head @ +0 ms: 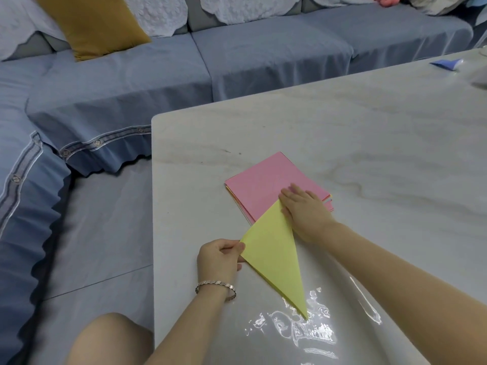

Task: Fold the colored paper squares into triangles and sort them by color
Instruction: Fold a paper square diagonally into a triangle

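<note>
Head view: the left hand (pixel 218 256) sits nearer than the stack (pixel 263 188) and to its left, fingers curled, thumb and fingertips pinching the left corner of a yellow triangle (pixel 274 259). Its forearm comes up from the lower edge of the frame, with a bracelet (pixel 216 285) on the wrist. The right hand (pixel 303 209) lies palm down with its fingers straight and close together, pressing on the triangle's top corner where that corner overlaps the stack's near edge; the fingertips reach onto the pink top sheet. Its forearm stretches in from the lower right.

The folded triangle lies flat on the bench (pixel 369 127) just nearer than the stack, its long point aimed toward the person. Other colours show at the stack's edges beneath the pink sheet. A blue piece (pixel 445 64) of folded paper lies well apart from the stack, toward the bench's far right. A knee (pixel 110 338) shows off the bench's near left edge. Beyond and left of the stack runs a blue sofa (pixel 131 83) with a mustard cushion (pixel 97 25).
</note>
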{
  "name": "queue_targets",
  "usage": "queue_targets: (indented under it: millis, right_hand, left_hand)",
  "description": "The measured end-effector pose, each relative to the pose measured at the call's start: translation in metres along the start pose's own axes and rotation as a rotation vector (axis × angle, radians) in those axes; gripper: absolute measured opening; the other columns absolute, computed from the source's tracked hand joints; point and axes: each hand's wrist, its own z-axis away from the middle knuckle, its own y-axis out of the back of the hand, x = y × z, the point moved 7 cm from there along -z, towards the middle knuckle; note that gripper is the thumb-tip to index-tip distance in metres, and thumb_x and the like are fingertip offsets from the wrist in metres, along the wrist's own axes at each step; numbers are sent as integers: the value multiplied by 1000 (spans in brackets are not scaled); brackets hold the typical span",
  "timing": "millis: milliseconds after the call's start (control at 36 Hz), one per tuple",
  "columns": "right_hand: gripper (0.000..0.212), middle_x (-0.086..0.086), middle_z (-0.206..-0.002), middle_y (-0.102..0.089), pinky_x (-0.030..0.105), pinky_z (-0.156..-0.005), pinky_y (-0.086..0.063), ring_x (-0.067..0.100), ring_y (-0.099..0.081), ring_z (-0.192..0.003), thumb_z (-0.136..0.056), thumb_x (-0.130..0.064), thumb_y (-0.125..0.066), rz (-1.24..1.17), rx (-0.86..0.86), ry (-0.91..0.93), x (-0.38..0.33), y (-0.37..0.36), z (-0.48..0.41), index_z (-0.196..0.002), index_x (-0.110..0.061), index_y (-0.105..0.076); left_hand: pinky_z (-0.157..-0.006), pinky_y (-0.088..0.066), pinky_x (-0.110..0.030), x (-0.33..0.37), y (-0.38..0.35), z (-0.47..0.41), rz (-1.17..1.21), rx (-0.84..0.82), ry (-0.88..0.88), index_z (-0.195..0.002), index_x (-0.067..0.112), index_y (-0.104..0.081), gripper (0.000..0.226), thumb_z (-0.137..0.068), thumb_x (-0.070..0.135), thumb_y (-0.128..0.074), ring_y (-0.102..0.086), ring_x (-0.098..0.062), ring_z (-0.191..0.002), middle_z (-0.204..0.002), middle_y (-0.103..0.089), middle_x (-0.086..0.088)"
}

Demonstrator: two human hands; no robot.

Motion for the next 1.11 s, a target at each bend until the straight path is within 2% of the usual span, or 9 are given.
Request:
queue_targets:
  millis: [111, 278, 472, 583, 861, 917, 1000, 1056, 1111]
  right_hand:
    - [49, -4, -157, -10, 34, -114, -9, 16, 0, -144, -102, -31, -25, -57, -31, 25, 5, -2, -6, -148, -16, -15]
    - [82, -4, -157, 6, 38, -115, 2, 17, 12, -143, -88, -53, -48, -56, -133, 84, 12, -7, 14, -149, -19, -5]
    - [102, -1, -156, 12, 36, -113, 10, 14, 21, -141, -78, -65, -53, -2, -184, 196, -2, -21, 52, -149, -16, 1]
    - [112, 0, -156, 16, 31, -112, 12, 6, 29, -128, -73, -64, -60, -46, -217, 231, -13, -26, 70, -148, -14, 5]
    - [128, -7, -141, 32, 27, -107, 18, 10, 32, -130, -57, -61, -76, -183, -237, 274, -28, -40, 106, -148, -23, 6]
    - [124, -8, -148, 25, 27, -112, 9, 8, 25, -137, -47, -67, -75, -376, -227, 202, -27, -35, 108, -146, -38, -5]
    - [87, -12, -145, -19, 22, -110, -16, 5, -14, -139, -49, -67, -67, -853, -29, -36, -14, -11, 107, -121, -62, -18]
    - [55, -11, -132, -47, 28, -105, -34, 7, -45, -124, -74, -42, -72, -1134, 138, -150, -2, 1, 105, -113, -59, -37]
    - [45, 0, -115, -64, 32, -88, -51, 11, -63, -97, -84, -13, -66, -1359, 199, -171, 1, 8, 104, -107, -48, -51]
  left_hand:
    - [-45, -49, -13, -1, 0, -2, 4, -7, 3, -71, 10, -67, 12, -80, 2, -67, -62, -17, -55, -61, -65, -8]
    - [-45, -50, -14, -2, -1, -4, 2, -18, -1, -70, 9, -67, 12, -79, 1, -67, -61, -17, -55, -61, -65, -11]
    - [-46, -49, -12, -1, -1, -3, -2, -11, -18, -70, 11, -67, 13, -80, 3, -67, -60, -10, -50, -63, -66, -10]
    - [-49, -51, -15, -2, 0, -3, -3, -5, -16, -68, 14, -67, 16, -80, 3, -67, -62, -14, -54, -65, -67, -11]
    - [-56, -50, -19, -2, 2, -1, 1, 17, -20, -69, 14, -66, 16, -81, 4, -67, -59, -16, -54, -65, -65, -9]
    - [-50, -50, -15, -3, 4, 1, 52, 28, 3, -71, 10, -66, 12, -81, 2, -66, -60, -16, -52, -68, -65, -11]
    - [-48, -53, -17, 0, 6, 7, 185, 31, 23, -78, 1, -65, 5, -82, -2, -63, -63, -12, -47, -72, -66, -15]
    - [-47, -53, -20, 10, -1, 13, 230, -5, -7, -79, -1, -64, 5, -82, -4, -62, -63, -13, -46, -71, -66, -16]
    - [-46, -53, -20, 26, -12, 21, 224, -61, -60, -78, 1, -64, 6, -82, -3, -62, -62, -14, -44, -69, -66, -16]
